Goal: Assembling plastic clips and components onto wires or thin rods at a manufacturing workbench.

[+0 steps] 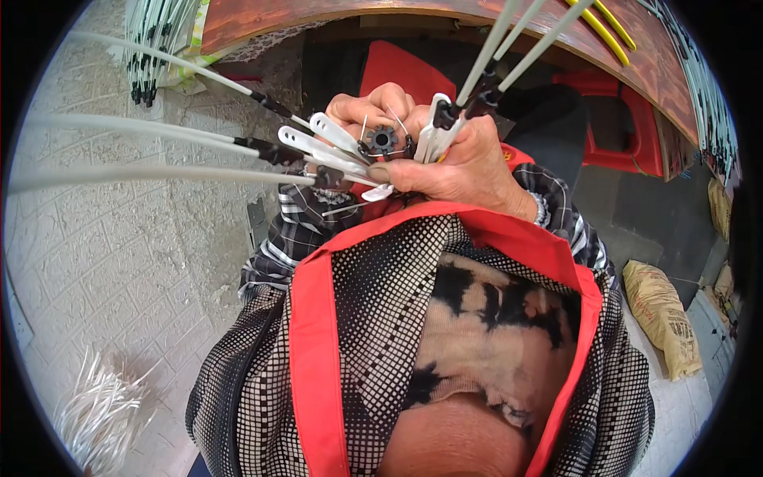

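Note:
Both my hands meet in front of my chest around what looks like an umbrella frame. At its middle sits a black notched hub [381,140], with thin wire ends beside it. The curled fingers of my left hand [362,109] close on the hub from its far side; part of that hand is hidden. My right hand [469,171] grips the frame, its thumb lying across the white flat pieces with holes [304,143]. More white flat pieces [433,131] rise by its index finger. Long pale rods [208,176] with black joints fan out left and upper right.
A brown wooden table [278,14] curves along the far side, with yellow-handled pliers [606,36] on it. Bundles of pale rods [155,48] stand far left and far right. A red plastic stool [628,119], a yellowish sack [661,318] and white strips [103,413] lie around me.

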Motion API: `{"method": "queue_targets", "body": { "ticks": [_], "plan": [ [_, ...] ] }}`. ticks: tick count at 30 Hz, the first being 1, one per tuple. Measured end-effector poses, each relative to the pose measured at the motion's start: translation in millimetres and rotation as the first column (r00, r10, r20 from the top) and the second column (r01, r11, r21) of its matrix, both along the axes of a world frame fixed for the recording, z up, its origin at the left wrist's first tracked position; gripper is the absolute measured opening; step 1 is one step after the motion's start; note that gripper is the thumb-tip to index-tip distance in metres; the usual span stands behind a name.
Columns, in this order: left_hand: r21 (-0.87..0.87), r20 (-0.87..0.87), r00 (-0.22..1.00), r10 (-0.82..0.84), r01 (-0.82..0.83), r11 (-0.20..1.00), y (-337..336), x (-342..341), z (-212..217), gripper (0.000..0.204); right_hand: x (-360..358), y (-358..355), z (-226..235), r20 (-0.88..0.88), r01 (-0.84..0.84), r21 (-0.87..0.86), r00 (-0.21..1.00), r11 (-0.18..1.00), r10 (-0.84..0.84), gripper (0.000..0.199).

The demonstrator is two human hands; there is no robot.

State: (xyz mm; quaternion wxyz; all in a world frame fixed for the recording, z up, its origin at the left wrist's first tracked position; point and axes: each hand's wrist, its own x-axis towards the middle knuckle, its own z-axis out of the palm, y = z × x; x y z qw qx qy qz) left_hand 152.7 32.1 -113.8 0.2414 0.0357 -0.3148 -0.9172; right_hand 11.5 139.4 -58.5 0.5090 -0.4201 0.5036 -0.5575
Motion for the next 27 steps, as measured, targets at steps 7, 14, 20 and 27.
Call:
{"method": "queue_targets", "body": {
  "ticks": [7,14,20,27],
  "plan": [
    [-0.286,-0.008,0.997,0.072,-0.072,0.956,-8.9,-4.7,6.5,0.021,-5.2,-6.4,7.5,-0.024,0.016,-0.038,1.0,0.999,-0.017,0.016],
    [-0.115,0.036,0.999,0.023,-0.018,0.993,-6.8,-1.0,1.7,0.021,-2.9,-6.5,3.2,-0.016,0.038,-0.065,0.999,0.997,-0.039,0.017],
    [-0.084,0.015,1.0,-0.023,0.024,0.996,-9.2,2.9,-6.9,0.023,-5.9,-6.6,2.1,-0.089,0.024,-0.107,0.995,0.994,-0.034,0.017],
    [-0.166,-0.121,0.992,0.038,-0.058,0.984,-9.5,-6.0,-1.2,0.035,-3.6,-10.0,6.6,-0.061,0.053,-0.102,0.996,0.993,-0.059,0.018]
  ]
}}
